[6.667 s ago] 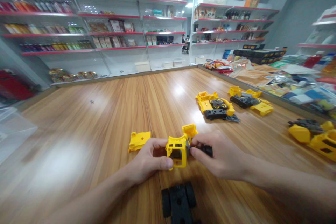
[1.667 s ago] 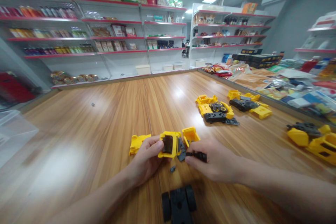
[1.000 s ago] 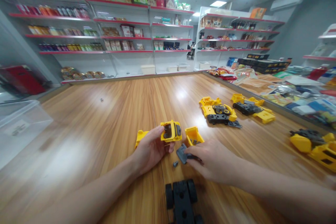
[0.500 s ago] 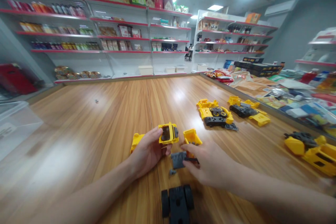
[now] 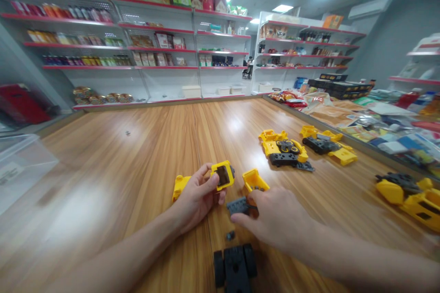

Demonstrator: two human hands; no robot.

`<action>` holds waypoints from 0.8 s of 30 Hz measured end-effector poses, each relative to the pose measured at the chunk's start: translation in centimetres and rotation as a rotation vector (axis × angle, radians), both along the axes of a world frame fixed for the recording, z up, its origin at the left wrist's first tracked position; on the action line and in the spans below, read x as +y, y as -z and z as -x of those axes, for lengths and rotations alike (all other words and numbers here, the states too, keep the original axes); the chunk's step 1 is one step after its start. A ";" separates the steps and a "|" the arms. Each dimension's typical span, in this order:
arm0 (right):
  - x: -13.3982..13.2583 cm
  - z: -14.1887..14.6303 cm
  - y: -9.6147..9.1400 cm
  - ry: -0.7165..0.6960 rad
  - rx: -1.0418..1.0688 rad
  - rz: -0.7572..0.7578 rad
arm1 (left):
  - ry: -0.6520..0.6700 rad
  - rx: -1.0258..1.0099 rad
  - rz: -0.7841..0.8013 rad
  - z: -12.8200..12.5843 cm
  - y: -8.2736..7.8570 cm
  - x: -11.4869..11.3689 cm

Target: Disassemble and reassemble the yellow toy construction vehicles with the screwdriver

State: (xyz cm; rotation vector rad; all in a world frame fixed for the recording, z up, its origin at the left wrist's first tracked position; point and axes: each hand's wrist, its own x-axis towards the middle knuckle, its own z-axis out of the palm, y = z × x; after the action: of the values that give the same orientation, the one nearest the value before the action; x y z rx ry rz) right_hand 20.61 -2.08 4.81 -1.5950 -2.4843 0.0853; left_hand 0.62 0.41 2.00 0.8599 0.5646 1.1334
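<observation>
Here, two bare hands work over a wooden table [image 5: 154, 142], with a small yellow bucket [image 5: 251, 176] standing between them and a little beyond them. The left hand [image 5: 196, 196], left of the bucket, holds a yellow toy cab [image 5: 224, 175] raised between thumb and fingers, its window opening towards the wearer. The right hand [image 5: 282, 214], on the near right side of the bucket, is spread over a gray plate [image 5: 237, 206] that lies on the near left side; whether it grips the plate cannot be told. A few small gray bits [image 5: 256, 188] sit inside the bucket. Nearer the wearer than the bucket are a small gray piece [image 5: 230, 236] and then a black wheeled base [image 5: 236, 266]. Left of the bucket, partly behind the left hand, lies a flat yellow panel [image 5: 179, 188]. Three groups of yellow and black toy parts [image 5: 284, 149] lie to the bucket's right. Well beyond the bucket stand stocked shelves [image 5: 165, 68] with red edges.
</observation>
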 end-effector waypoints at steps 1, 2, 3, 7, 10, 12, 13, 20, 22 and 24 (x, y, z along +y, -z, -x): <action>0.0 0.2 0.1 0.012 -0.012 -0.005 | 0.001 0.002 -0.002 0.0 0.1 0.0; 0.1 0.3 0.1 0.020 -0.024 -0.011 | 0.002 0.006 -0.002 -0.1 0.1 0.0; 0.1 0.4 0.2 0.027 -0.036 -0.019 | 0.002 0.013 -0.001 -0.1 0.1 0.0; 0.3 0.5 0.5 0.041 -0.065 -0.031 | 0.001 0.034 -0.004 -0.2 -0.1 0.0; 0.3 0.5 0.5 0.030 -0.051 -0.012 | 0.022 0.021 -0.008 -0.2 -0.2 0.0; 0.3 0.6 0.3 0.022 -0.023 0.005 | 0.021 0.017 0.000 -0.2 -0.2 0.1; 0.4 0.7 0.3 0.021 -0.011 0.008 | 0.017 0.017 0.007 -0.2 -0.2 0.2; 0.8 1.2 0.6 0.016 -0.038 -0.019 | -0.012 0.009 0.001 -0.1 -0.1 0.0; 0.9 1.1 0.7 -0.012 -0.033 -0.018 | -0.031 0.022 0.008 -0.1 -0.2 -0.2; 1.1 0.7 0.7 -0.053 -0.003 -0.011 | -0.045 0.033 0.023 -0.1 -0.3 -0.3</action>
State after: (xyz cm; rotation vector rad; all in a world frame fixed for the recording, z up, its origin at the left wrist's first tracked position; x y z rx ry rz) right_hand 19.95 -0.98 4.08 -1.5268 -2.5251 0.0763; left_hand 0.67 0.16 2.30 0.8511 0.6253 1.1531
